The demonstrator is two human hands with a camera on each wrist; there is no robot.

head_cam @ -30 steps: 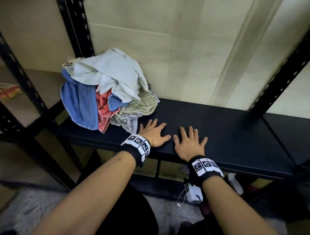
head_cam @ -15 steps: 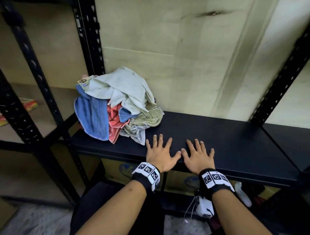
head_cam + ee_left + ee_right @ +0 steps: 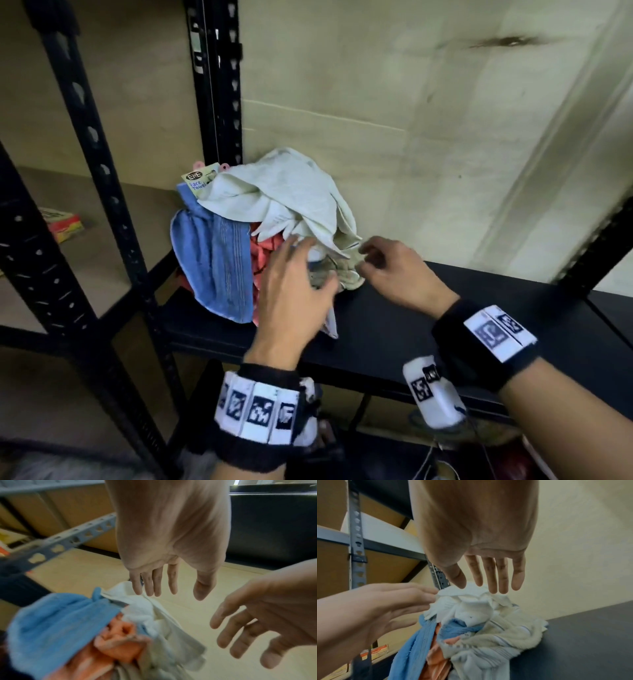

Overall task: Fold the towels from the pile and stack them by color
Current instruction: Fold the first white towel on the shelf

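A loose towel pile lies on the left end of the black shelf (image 3: pixel 445 325). A white towel (image 3: pixel 274 192) lies on top. A blue towel (image 3: pixel 212 260) hangs over the left front, with an orange-red towel (image 3: pixel 267 250) beside it and a beige striped towel (image 3: pixel 347 279) low on the right. My left hand (image 3: pixel 317 265) hovers in front of the pile with its fingers spread, holding nothing. My right hand (image 3: pixel 368 260) reaches in at the pile's right side, also holding nothing. In the right wrist view its fingers (image 3: pixel 493 577) are straight just above the white towel (image 3: pixel 471 604).
Black perforated uprights (image 3: pixel 219 85) stand close behind and left of the pile. A "Face Towel" card tag (image 3: pixel 200 181) sticks out of its top left. A red and yellow packet (image 3: pixel 63 222) lies on the neighbouring shelf. Bare shelf board extends right of the pile.
Both hands have lifted off the shelf board, where they lay flat, and moved left and forward to the towel pile. The view has come closer to the pile.
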